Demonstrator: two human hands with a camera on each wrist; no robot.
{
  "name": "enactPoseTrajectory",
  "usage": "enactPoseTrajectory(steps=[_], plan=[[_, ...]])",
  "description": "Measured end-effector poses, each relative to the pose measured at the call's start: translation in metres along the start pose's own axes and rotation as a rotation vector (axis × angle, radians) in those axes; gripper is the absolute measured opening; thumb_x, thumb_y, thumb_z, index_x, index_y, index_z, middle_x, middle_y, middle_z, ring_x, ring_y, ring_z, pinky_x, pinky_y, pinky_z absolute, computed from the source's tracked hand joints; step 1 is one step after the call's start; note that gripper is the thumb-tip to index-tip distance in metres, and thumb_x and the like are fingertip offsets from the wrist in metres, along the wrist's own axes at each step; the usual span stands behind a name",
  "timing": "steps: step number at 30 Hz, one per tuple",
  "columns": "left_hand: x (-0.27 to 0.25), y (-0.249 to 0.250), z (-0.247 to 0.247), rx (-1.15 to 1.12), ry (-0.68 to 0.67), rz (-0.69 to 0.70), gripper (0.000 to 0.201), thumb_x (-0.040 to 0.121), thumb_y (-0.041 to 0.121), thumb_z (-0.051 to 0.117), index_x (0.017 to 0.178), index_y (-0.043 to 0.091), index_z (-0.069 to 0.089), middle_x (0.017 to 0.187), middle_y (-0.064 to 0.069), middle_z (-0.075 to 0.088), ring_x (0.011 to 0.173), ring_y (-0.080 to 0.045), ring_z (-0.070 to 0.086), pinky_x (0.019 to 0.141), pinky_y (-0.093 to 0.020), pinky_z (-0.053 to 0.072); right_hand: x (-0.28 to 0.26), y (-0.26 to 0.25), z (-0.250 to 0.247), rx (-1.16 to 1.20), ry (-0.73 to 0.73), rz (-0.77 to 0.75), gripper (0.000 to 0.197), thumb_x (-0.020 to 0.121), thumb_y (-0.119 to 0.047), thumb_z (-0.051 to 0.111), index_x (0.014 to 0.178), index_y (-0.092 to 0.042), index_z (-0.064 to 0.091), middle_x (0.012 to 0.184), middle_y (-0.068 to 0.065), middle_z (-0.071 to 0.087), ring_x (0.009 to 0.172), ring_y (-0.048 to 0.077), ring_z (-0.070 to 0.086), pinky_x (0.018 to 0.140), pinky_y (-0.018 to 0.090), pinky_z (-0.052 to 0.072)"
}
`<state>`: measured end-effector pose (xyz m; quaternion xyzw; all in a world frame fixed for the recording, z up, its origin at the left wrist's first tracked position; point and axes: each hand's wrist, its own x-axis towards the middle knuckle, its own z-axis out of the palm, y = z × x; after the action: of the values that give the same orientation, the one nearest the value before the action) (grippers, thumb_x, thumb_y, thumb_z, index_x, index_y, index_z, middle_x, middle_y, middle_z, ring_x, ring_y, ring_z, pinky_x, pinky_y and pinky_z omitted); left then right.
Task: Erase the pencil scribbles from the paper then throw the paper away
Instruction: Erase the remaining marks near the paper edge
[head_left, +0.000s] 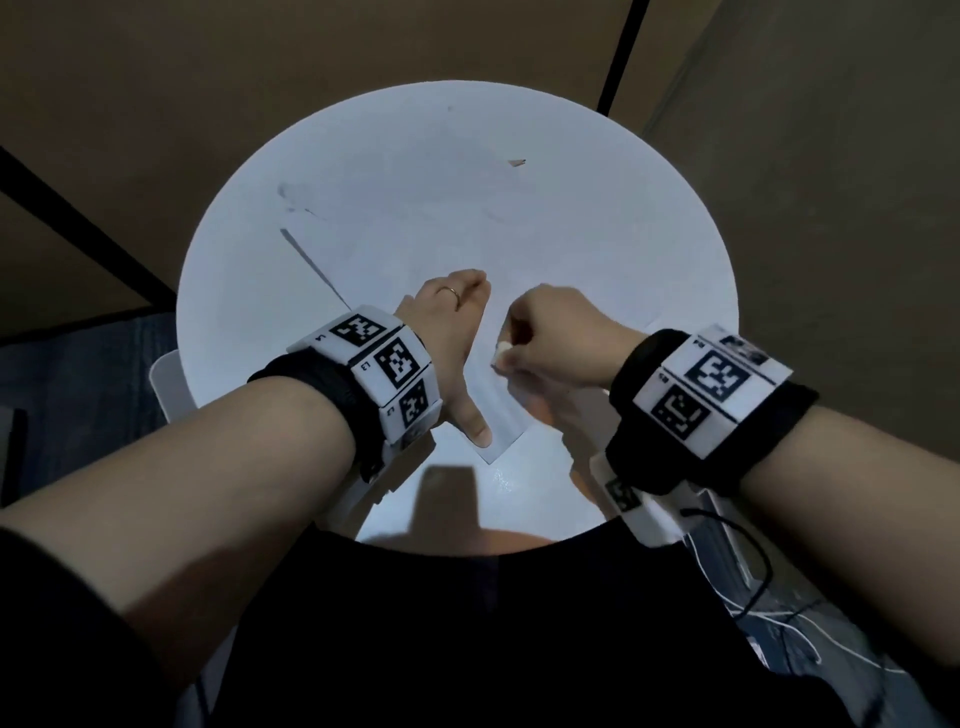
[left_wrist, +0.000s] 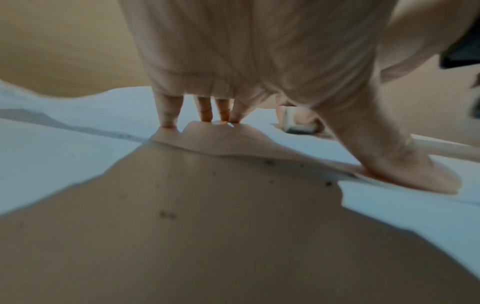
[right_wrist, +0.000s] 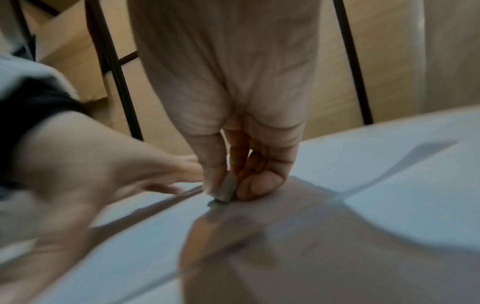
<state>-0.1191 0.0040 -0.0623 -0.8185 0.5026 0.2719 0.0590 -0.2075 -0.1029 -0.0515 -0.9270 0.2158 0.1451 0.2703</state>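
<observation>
Left hand (head_left: 457, 343) pins paper (head_left: 501, 415); right hand (head_left: 556, 335) pinches eraser (head_left: 500, 352).

One round table (head_left: 571, 218), one paper (head_left: 498, 415), one eraser (head_left: 501, 352), two hands, left (head_left: 452, 332) and right (head_left: 563, 338), one ring (head_left: 451, 292), two marked wristbands (head_left: 387, 371)

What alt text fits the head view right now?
The right hand rubs an eraser on a paper that the left hand presses flat with spread fingers, on a round white table.
</observation>
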Motion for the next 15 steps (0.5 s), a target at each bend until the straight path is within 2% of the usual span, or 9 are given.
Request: enactPoseTrajectory(steps=[3, 4, 5, 6, 7, 8, 10, 12, 15], plan=[[0.002, -0.002, 0.0, 0.04, -0.001, 0.0, 0.147, 0.047, 0.06, 0.083, 0.149, 0.01, -0.01, 0.157, 0.003, -0.012, 0.144, -0.017, -0.005, 0.117, -0.039, 0.016, 0.011, 0.018, -0.03, -0.038, 0.162, 0.128, 0.016, 0.086, -0.009, 0.06, 0.088, 0.005, 0.066, 0.101, 0.016, 0.068, 0.094, 0.026, 0.061, 0.073, 0.028, 0.047], [0.003, -0.004, 0.0, 0.051, 0.001, 0.006, 0.148, 0.046, 0.063, 0.082, 0.149, 0.011, -0.01, 0.157, 0.004, -0.012, 0.144, -0.017, -0.005, 0.117, -0.039, 0.016, 0.012, 0.021, -0.034, -0.021, 0.196, 0.153, 0.015, 0.086, -0.008, 0.059, 0.085, 0.005, 0.065, 0.1, 0.016, 0.068, 0.095, 0.027, 0.061, 0.075, 0.027, 0.047], [0.004, -0.006, 0.001, 0.063, 0.003, 0.015, 0.148, 0.045, 0.065, 0.08, 0.149, 0.011, -0.01, 0.157, 0.004, -0.012, 0.144, -0.017, -0.005, 0.117, -0.04, 0.016, 0.011, 0.02, -0.033, 0.006, 0.202, 0.145, 0.015, 0.086, -0.009, 0.06, 0.085, 0.004, 0.066, 0.096, 0.014, 0.068, 0.092, 0.026, 0.061, 0.072, 0.024, 0.046], [0.004, -0.008, 0.002, 0.073, 0.008, 0.025, 0.148, 0.045, 0.068, 0.078, 0.15, 0.012, -0.011, 0.157, 0.004, -0.013, 0.144, -0.017, -0.005, 0.117, -0.041, 0.016, 0.01, 0.014, -0.028, 0.034, 0.171, 0.108, 0.014, 0.084, -0.011, 0.062, 0.084, 0.002, 0.067, 0.088, 0.011, 0.067, 0.086, 0.023, 0.06, 0.064, 0.017, 0.045], [0.005, -0.01, 0.004, 0.08, 0.015, 0.035, 0.148, 0.045, 0.07, 0.076, 0.15, 0.013, -0.011, 0.157, 0.005, -0.013, 0.144, -0.017, -0.005, 0.117, -0.042, 0.015, 0.008, 0.007, -0.02, 0.06, 0.116, 0.063, 0.013, 0.082, -0.013, 0.065, 0.082, 0.0, 0.066, 0.08, 0.007, 0.065, 0.079, 0.019, 0.058, 0.056, 0.011, 0.04], [0.005, -0.012, 0.006, 0.083, 0.018, 0.042, 0.147, 0.045, 0.072, 0.074, 0.149, 0.015, -0.012, 0.157, 0.005, -0.014, 0.144, -0.017, -0.006, 0.117, -0.044, 0.013, 0.008, 0.001, -0.011, 0.074, 0.06, 0.023, 0.012, 0.082, -0.015, 0.066, 0.08, -0.003, 0.065, 0.075, 0.003, 0.062, 0.074, 0.015, 0.054, 0.052, 0.007, 0.037], [0.005, -0.014, 0.009, 0.081, -0.008, 0.046, 0.145, 0.047, 0.075, 0.07, 0.149, 0.018, -0.016, 0.156, 0.008, -0.02, 0.144, -0.017, -0.01, 0.117, -0.048, 0.008, 0.01, -0.003, -0.001, 0.092, 0.028, -0.004, 0.01, 0.082, -0.015, 0.066, 0.08, -0.006, 0.064, 0.076, 0.0, 0.061, 0.071, 0.011, 0.051, 0.051, 0.004, 0.035], [0.003, -0.015, 0.01, 0.077, -0.032, 0.045, 0.142, 0.05, 0.075, 0.069, 0.148, 0.021, -0.019, 0.154, 0.01, -0.025, 0.144, -0.015, -0.015, 0.115, -0.05, 0.003, 0.015, 0.002, -0.004, 0.129, 0.084, 0.036, 0.01, 0.083, -0.015, 0.065, 0.079, -0.007, 0.063, 0.082, 0.002, 0.063, 0.07, 0.009, 0.052, 0.05, 0.003, 0.035], [0.004, -0.015, 0.008, 0.062, -0.03, 0.045, 0.132, 0.06, 0.075, 0.063, 0.147, 0.022, -0.019, 0.154, 0.011, -0.026, 0.143, -0.014, -0.017, 0.115, -0.049, 0.001, 0.016, 0.006, -0.01, 0.174, 0.11, 0.078, 0.009, 0.085, -0.014, 0.063, 0.077, -0.009, 0.062, 0.083, 0.002, 0.065, 0.076, 0.011, 0.054, 0.056, 0.008, 0.038]])
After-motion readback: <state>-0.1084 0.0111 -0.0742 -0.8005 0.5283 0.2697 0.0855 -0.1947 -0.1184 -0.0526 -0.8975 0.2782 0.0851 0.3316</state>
